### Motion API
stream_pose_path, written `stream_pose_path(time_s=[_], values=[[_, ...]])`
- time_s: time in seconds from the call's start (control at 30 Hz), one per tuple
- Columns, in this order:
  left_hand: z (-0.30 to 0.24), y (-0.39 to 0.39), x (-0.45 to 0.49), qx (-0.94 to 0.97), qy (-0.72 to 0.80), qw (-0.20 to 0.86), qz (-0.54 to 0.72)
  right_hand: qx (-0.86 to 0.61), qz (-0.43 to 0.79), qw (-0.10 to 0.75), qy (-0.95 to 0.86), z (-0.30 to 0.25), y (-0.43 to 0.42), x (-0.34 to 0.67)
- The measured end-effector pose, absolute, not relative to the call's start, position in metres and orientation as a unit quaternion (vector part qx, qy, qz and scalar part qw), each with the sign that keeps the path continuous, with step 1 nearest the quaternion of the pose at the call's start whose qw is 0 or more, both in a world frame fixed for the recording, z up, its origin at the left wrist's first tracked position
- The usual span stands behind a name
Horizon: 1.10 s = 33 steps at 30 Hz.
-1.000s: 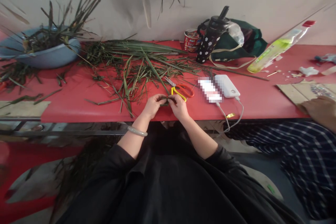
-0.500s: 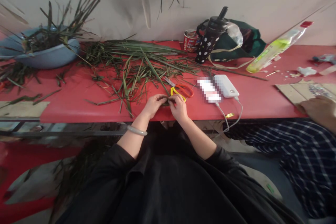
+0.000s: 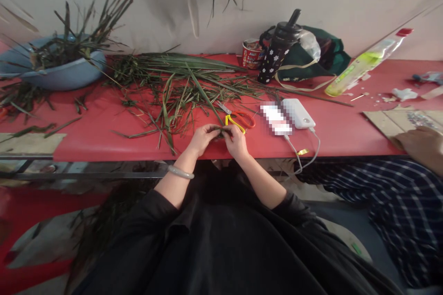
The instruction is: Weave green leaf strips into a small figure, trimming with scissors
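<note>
My left hand (image 3: 204, 139) and my right hand (image 3: 236, 140) meet over the front edge of the red table. Both are closed, thumbs and fingertips pinching a green leaf strip (image 3: 206, 97) whose long blade slants up and away to the left. The end between my fingers is mostly hidden; a small dark green bit shows below the fingertips. Just beyond my right hand lie scissors (image 3: 241, 120) with one yellow and one orange handle loop, touching or close to the strip. A heap of cut leaf strips (image 3: 187, 97) spreads beyond my left hand.
A blue basin (image 3: 69, 73) of leaves stands at the far left. Toward the right are a flowered black tumbler (image 3: 273, 55), a red tub (image 3: 251, 53), a green bag (image 3: 311, 71), a white power bank (image 3: 298, 113) with cables, and a tilted bottle (image 3: 360, 69). Another person's hand (image 3: 422, 145) rests on cardboard.
Hardly anything differs. My fingers have shifted very slightly at the pinched leaf strip, and both hands keep their hold in the same place.
</note>
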<state>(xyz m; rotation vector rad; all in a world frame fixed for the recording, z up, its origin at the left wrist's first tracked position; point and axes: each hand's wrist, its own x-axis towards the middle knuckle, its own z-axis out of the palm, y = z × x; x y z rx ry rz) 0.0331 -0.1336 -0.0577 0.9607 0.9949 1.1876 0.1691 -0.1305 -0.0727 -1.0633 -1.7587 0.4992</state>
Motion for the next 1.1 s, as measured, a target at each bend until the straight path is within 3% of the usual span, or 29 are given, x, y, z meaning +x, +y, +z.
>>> stream_pose_path(time_s=[0.2,0.43,0.83,1.1], values=[[-0.0551,-0.1317,0.0322,0.393,0.431,0.637,0.504,-0.419,0.188,0.5,-0.734,-0.0696,-0.1309,0.1689],[-0.0576,-0.1339,0.0329,0.389,0.425,0.616,0.537,-0.432,0.252,0.489,-0.714,-0.0711,-0.1268,0.169],[-0.0565,-0.1323,0.033,0.408,0.42,0.628,0.513,-0.42,0.189,0.504,-0.73,-0.0661,-0.1342,0.169],[-0.0582,-0.1342,0.0321,0.367,0.397,0.631,0.556,-0.431,0.223,0.479,-0.731,-0.0666,-0.1312,0.168]])
